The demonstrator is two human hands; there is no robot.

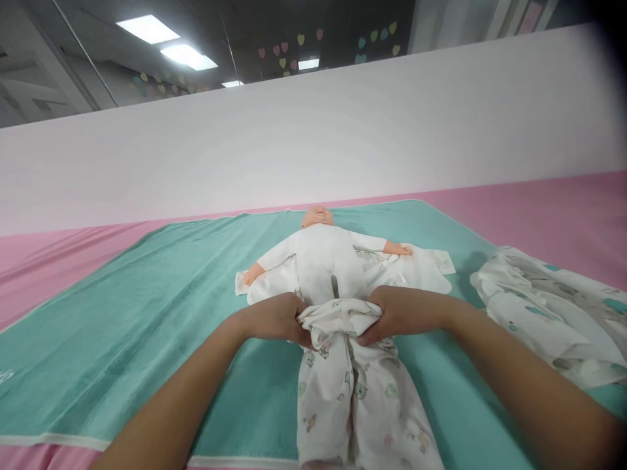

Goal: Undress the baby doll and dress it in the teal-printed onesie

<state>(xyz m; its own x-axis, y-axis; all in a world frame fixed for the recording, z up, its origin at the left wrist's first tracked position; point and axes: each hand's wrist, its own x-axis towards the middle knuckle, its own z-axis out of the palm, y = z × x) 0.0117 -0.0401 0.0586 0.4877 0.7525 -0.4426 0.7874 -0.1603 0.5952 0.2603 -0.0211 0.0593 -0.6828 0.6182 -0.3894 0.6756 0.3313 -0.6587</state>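
Observation:
A baby doll [321, 254] in a white long-sleeved garment lies on its back, head away from me, arms spread. Under it a white piece of clothing [431, 271] is laid out flat. Patterned baby pants [367, 398] with small animal prints extend toward me over the doll's lower end, their waistband bunched up. My left hand [274, 320] is closed on the left side of that waistband, and my right hand [401, 313] grips its right side. The doll's legs and feet are hidden, so I cannot tell how far they are inside the pants.
A teal blanket [161, 313] with white edging covers a pink surface [548, 209]. At the right lies a crumpled white printed cloth [553, 313]. Behind stands a low white wall [313, 143] with dark glass [333, 32] above, bearing heart stickers.

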